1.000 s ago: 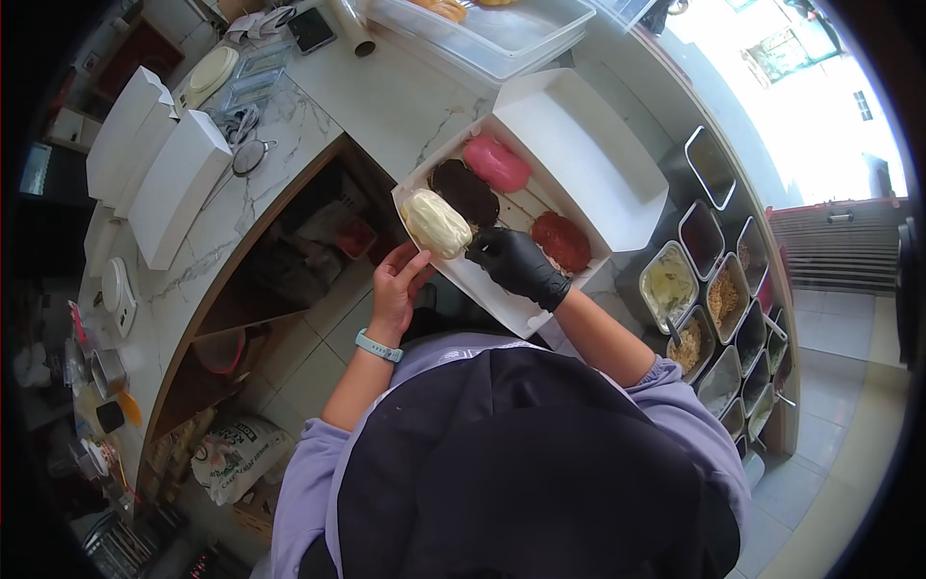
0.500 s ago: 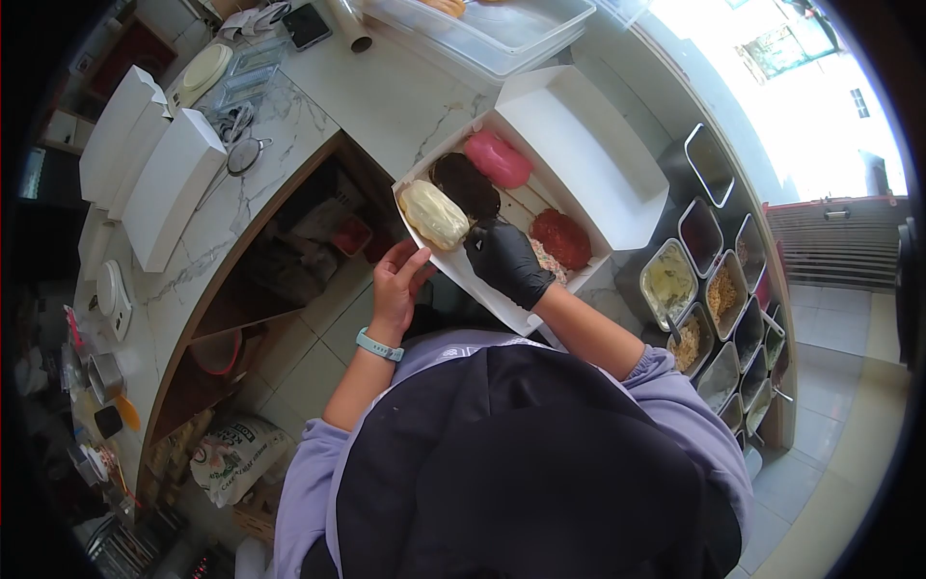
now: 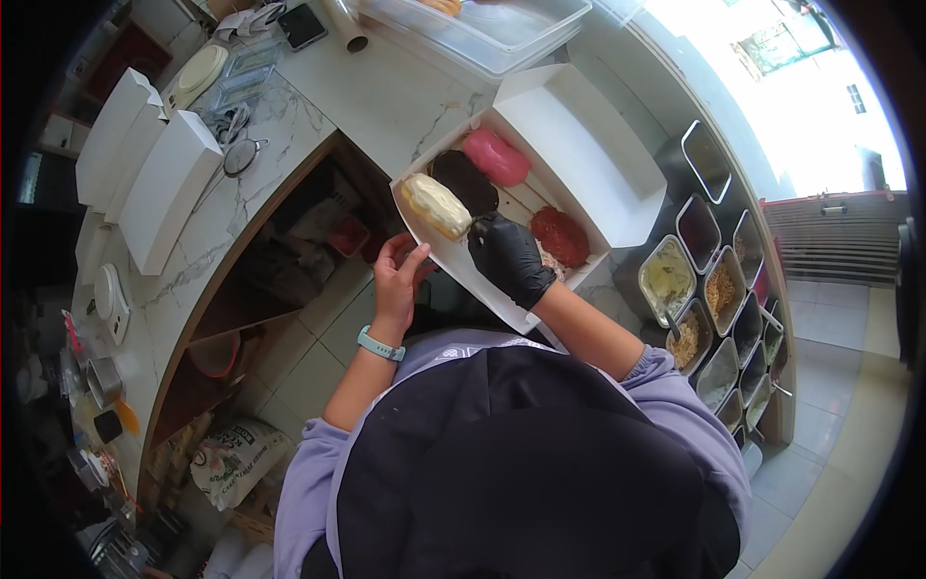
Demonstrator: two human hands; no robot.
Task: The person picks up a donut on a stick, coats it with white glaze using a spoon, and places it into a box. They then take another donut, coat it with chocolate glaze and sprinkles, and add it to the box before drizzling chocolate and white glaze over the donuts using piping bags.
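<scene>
An open white cardboard box (image 3: 453, 266) on the counter holds several glazed doughnuts. My right hand (image 3: 511, 259), in a black glove, reaches inside and grips the lower right end of a long doughnut with cream-coloured topping (image 3: 436, 205). That doughnut tilts, its bare side showing. Beside it lie a dark chocolate doughnut (image 3: 463, 179) and a pink one (image 3: 497, 158). A red-topped doughnut (image 3: 559, 237) sits at the box's right end, next to a sprinkled one (image 3: 550, 261) partly hidden by my glove. My bare left hand (image 3: 395, 282) holds the box's near left wall.
Metal tubs of toppings (image 3: 667, 278) stand in rows at the right. A clear plastic container (image 3: 482, 43) sits behind the box. On the left counter are folded white boxes (image 3: 169, 193), a small strainer (image 3: 241, 156) and a scale (image 3: 111, 301). A phone (image 3: 303, 26) lies farther back.
The cream-topped doughnut has tipped on its side, away from my body, in my right hand's grip. My left hand stays at the box wall.
</scene>
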